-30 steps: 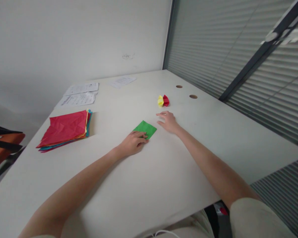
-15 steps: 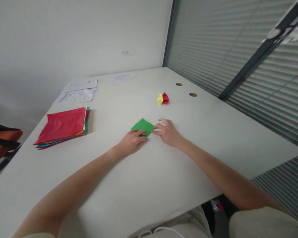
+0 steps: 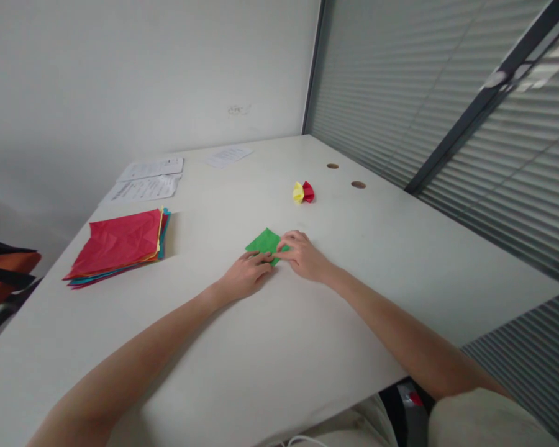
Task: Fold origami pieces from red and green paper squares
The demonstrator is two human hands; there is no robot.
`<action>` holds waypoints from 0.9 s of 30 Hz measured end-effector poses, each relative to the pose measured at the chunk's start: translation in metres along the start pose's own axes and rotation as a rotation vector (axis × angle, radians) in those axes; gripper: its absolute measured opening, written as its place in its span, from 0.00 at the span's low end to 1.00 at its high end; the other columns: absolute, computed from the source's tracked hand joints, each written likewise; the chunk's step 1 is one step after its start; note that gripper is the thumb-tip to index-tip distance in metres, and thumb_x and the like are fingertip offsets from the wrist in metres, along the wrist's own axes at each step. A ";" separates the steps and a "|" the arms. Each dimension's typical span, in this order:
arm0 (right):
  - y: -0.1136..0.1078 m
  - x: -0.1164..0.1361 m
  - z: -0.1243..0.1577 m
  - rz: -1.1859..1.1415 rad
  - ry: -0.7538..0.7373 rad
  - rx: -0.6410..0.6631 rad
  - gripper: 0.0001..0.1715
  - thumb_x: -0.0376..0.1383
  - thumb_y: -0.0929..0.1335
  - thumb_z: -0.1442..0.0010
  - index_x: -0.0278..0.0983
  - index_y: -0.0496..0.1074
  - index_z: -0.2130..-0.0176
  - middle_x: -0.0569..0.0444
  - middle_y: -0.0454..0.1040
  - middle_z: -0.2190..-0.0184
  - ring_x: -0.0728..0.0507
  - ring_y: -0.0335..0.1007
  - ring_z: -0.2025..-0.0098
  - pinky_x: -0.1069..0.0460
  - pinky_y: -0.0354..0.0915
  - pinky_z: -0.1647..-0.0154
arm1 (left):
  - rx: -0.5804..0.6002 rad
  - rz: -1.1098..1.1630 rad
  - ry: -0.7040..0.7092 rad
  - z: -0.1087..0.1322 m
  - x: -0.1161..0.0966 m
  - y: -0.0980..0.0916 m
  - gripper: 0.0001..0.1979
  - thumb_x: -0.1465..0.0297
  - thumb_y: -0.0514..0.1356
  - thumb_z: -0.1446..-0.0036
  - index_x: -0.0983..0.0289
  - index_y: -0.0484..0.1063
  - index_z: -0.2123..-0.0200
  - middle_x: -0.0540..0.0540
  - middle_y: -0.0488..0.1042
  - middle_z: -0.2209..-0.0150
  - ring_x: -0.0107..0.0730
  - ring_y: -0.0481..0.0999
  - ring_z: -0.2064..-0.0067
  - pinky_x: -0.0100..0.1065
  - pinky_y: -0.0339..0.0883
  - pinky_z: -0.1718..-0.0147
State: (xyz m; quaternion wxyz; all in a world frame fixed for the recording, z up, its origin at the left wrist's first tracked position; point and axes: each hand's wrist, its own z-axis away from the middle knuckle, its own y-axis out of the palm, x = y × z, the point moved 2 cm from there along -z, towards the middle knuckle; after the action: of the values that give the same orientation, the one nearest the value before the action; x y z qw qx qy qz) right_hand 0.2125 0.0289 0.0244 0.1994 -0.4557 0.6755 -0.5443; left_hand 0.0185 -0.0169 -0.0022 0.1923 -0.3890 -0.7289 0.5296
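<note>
"Green paper [image 3: 263, 239], lying on the table [image 3: 242, 360]; where are the fingers?"

"Left hand [image 3: 246, 275] rests on its near edge, fingers loosely spread, pressing, gripping nothing I can see; right hand [image 3: 306, 257] over its right side, thumb and forefinger almost together; whether they pinch the sheet, cannot tell."

"What's changed?"

"Right hand; a second ago it hung clear, off to the right; now it is on the paper, fingertips beside the left's; left hand has stayed put."

"Meaning?"

"Two-handed work on one sheet now; left steadies, right handles the side, I judge; any crease there is hidden."

"Beyond?"

"Paper stack [image 3: 125, 239] off left, red uppermost; farther, yellow-and-red bow [image 3: 304, 192], untouched; farthest, printed pages [image 3: 144, 189] toward the wall [image 3: 168, 68]."
</note>
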 end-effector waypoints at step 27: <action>0.026 -0.022 0.001 -0.218 0.541 -0.223 0.15 0.34 0.72 0.49 0.38 0.76 0.58 0.47 0.74 0.57 0.37 0.68 0.52 0.41 0.61 0.47 | -0.191 0.188 -0.604 0.006 0.020 -0.001 0.34 0.68 0.62 0.49 0.64 0.57 0.38 0.64 0.73 0.47 0.49 0.70 0.44 0.55 0.51 0.41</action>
State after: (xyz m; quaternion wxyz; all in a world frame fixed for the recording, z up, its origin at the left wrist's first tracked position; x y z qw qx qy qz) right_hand 0.2140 0.0466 -0.0046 -0.0983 -0.3831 0.7069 -0.5864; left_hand 0.0018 -0.0049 -0.0061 -0.1195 -0.2963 -0.7602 0.5658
